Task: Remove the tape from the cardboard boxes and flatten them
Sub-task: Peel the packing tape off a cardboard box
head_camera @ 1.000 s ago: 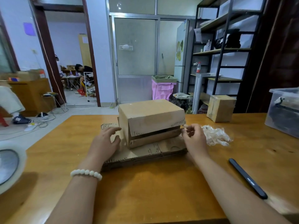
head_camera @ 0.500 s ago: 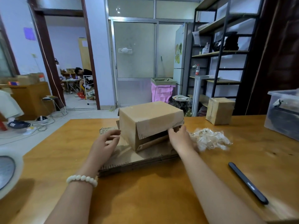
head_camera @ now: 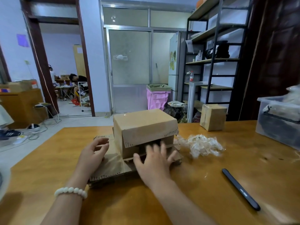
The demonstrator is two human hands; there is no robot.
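Item: brown open-fronted cardboard box (head_camera: 142,127), table centre, atop a stack of flattened brown cardboard (head_camera: 112,166).
Right hand (head_camera: 154,163): a second ago pinching tape at the box's 3 o'clock edge; now spread and blurred at the front flap, holding nothing.
Left hand (head_camera: 94,153): loosely curled, empty, at 9 o'clock on the stack.
Crumpled clear tape wad (head_camera: 201,145): 3 o'clock.
Reading: front probably stripped; flattening likely next.
Small taped brown box (head_camera: 212,116), 1 o'clock, awaits.
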